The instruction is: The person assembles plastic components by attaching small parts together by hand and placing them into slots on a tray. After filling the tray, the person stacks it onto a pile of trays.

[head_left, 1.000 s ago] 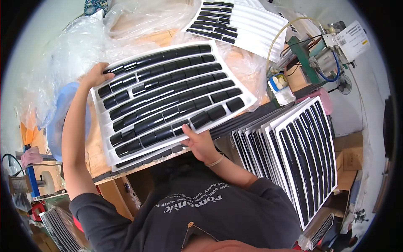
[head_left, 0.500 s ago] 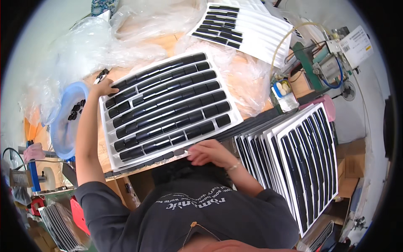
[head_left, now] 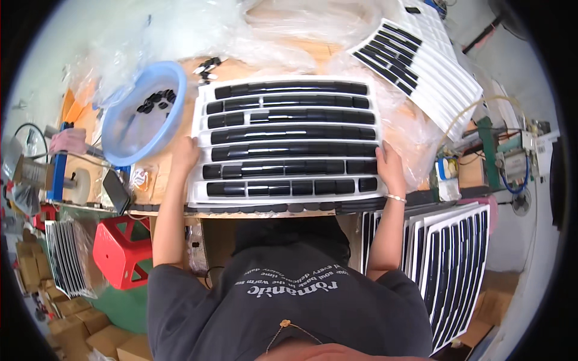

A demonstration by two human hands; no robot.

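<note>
A white tray [head_left: 194, 188] lies flat on the bench before me, its long side parallel to the near edge. Glossy black rectangular pieces [head_left: 292, 134] fill its several grooves end to end, with narrow gaps in some rows. My left hand [head_left: 185, 155] grips the tray's left edge. On the opposite edge, my right hand [head_left: 390, 168] has its thumb over the rim; the fingers of both hands are partly hidden at the sides. Along the bench's front edge, just below the tray, runs a line of dark flat pieces [head_left: 241, 209].
Left of the tray stands a blue basin [head_left: 114, 153] with loose black pieces inside. A partly filled white tray [head_left: 448, 99] lies at the far right, near clear plastic sheeting [head_left: 415, 141]. Filled trays [head_left: 457, 265] lean together below right; a red stool [head_left: 117, 253] is below left.
The tray has gone from slanted to squared with the bench edge. My left hand has left its upper-left corner for the left side; my right hand has risen from the front edge to its right side.
</note>
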